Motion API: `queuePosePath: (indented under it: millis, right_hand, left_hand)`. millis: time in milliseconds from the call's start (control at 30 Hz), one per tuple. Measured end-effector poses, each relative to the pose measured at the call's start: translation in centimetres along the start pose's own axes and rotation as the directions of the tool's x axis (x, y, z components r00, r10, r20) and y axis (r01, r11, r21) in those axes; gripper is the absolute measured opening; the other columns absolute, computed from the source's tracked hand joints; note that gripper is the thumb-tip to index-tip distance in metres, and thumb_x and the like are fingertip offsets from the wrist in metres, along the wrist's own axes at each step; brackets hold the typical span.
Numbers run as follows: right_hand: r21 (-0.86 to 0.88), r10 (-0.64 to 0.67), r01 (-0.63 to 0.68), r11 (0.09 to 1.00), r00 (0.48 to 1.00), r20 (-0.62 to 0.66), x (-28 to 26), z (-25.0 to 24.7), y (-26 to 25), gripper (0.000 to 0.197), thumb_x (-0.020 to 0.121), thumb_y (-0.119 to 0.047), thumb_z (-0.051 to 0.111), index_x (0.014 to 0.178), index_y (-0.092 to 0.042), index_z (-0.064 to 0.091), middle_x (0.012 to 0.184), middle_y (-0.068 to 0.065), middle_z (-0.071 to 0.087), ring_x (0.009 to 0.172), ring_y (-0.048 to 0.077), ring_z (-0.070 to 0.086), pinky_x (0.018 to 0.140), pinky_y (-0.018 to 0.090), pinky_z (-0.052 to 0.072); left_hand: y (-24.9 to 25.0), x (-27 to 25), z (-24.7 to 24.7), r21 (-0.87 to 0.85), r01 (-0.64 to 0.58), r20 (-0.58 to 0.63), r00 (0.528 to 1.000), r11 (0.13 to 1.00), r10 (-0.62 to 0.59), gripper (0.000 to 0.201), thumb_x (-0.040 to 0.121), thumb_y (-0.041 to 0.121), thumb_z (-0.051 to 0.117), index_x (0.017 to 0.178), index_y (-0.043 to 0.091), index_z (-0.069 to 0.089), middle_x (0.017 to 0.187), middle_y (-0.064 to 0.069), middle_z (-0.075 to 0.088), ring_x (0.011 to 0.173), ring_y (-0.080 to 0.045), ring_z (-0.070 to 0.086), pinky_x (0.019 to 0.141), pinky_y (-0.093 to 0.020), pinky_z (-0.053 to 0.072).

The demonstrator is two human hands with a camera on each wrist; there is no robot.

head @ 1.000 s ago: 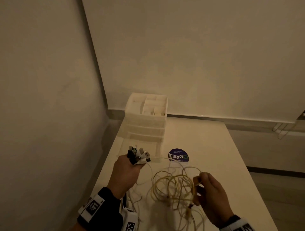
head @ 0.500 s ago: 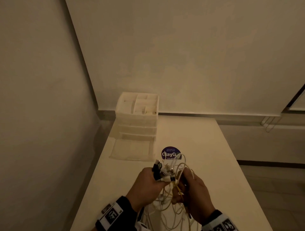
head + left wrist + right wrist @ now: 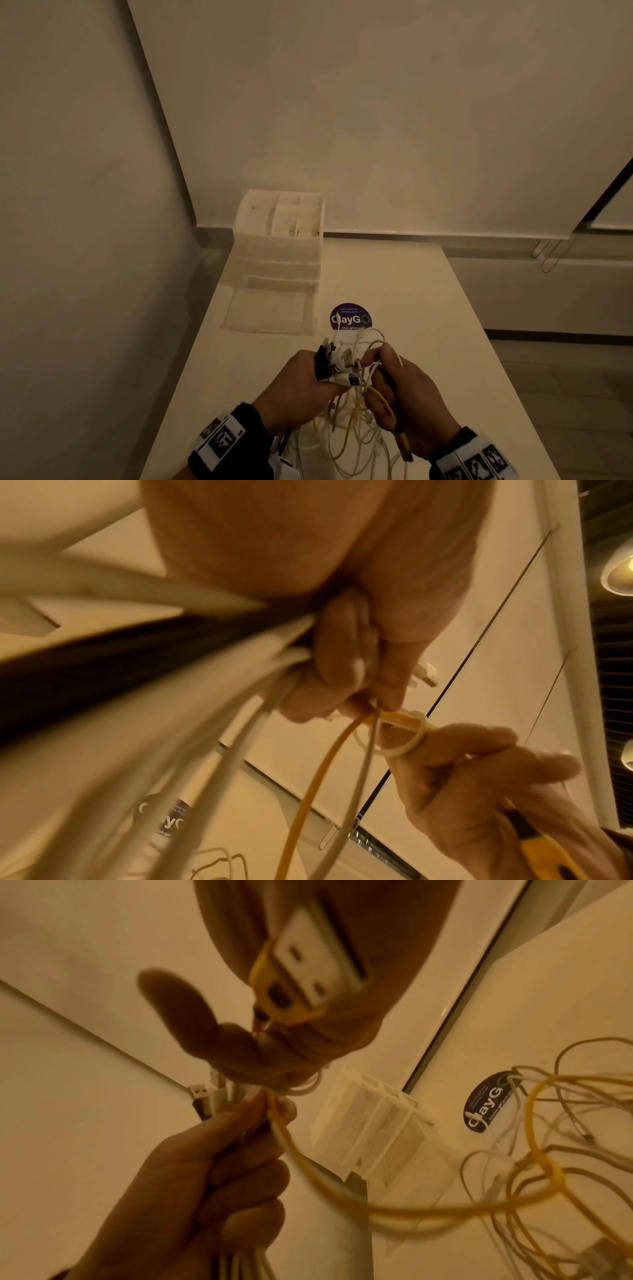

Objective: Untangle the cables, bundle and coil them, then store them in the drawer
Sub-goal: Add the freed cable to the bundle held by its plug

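We held our left hand [image 3: 301, 383] above the near part of the white tabletop [image 3: 411, 291], its fingers [image 3: 240, 1172] clenched round a bunch of cable ends [image 3: 337, 363], the USB plugs sticking up out of the fist. Our right hand [image 3: 404, 401] was touching the left, thumb and forefinger pinching a small white cable loop [image 3: 390, 734] beside the plugs, and a yellow cable [image 3: 383, 404] with its yellow plug [image 3: 301, 969] lay across that palm. The remaining white and yellow lengths hung down from both hands and lay as a loose tangle [image 3: 548, 1150] on the tabletop. A translucent drawer unit [image 3: 279, 246] stood at the far left corner, its bottom drawer [image 3: 267, 313] pulled out. A round purple sticker [image 3: 350, 317] lay just right of the drawer.
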State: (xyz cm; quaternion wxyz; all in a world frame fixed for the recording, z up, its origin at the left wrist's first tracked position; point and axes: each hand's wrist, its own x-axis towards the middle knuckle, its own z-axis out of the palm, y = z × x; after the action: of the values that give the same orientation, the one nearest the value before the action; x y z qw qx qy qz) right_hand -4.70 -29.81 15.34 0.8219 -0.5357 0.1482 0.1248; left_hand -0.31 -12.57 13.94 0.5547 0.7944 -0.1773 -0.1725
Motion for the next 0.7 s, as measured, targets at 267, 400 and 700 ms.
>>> queuePosePath:
  millis: [267, 400, 700]
  right_hand:
    - [-0.581, -0.318, 0.128, 0.804, 0.918, -0.237, 0.5, -5.5, -2.1, 0.035, 0.079, -0.035, 0.067, 0.079, 0.000, 0.065, 0.068, 0.016, 0.068, 0.067, 0.027, 0.070, 0.072, 0.039, 0.059]
    - [-0.542, -0.275, 0.118, 0.832, 0.937, -0.218, 0.3, -7.9, -3.4, 0.021, 0.080, -0.020, 0.071, 0.081, -0.001, 0.064, 0.056, 0.005, 0.051, 0.048, 0.018, 0.050, 0.057, 0.035, 0.053]
    - [-0.986, -0.475, 0.007, 0.165, 0.877, -0.073, 1.2, -11.3, -3.2, 0.006, 0.085, -0.036, 0.067, 0.091, -0.034, 0.068, 0.073, -0.015, 0.063, 0.070, 0.004, 0.059, 0.072, 0.031, 0.050]
  left_hand:
    - [-1.6, 0.3, -3.0, 0.166, 0.066, -0.266, 0.964, 0.984, -0.020, 0.014, 0.083, 0.026, 0.070, 0.075, 0.037, 0.068, 0.074, 0.021, 0.067, 0.077, 0.004, 0.063, 0.064, -0.005, 0.042]
    - [-1.7, 0.6, -3.6, 0.123, 0.109, -0.459, 0.887, 0.986, -0.041, 0.005, 0.084, 0.021, 0.073, 0.083, 0.025, 0.070, 0.071, 0.015, 0.063, 0.069, 0.005, 0.056, 0.055, -0.003, 0.039]
    - [-1.5, 1.9, -3.9, -0.039, 0.060, -0.629, 0.774, 0.997, -0.071, 0.021, 0.081, 0.016, 0.075, 0.101, 0.014, 0.072, 0.085, 0.007, 0.069, 0.081, -0.004, 0.062, 0.067, -0.010, 0.044]
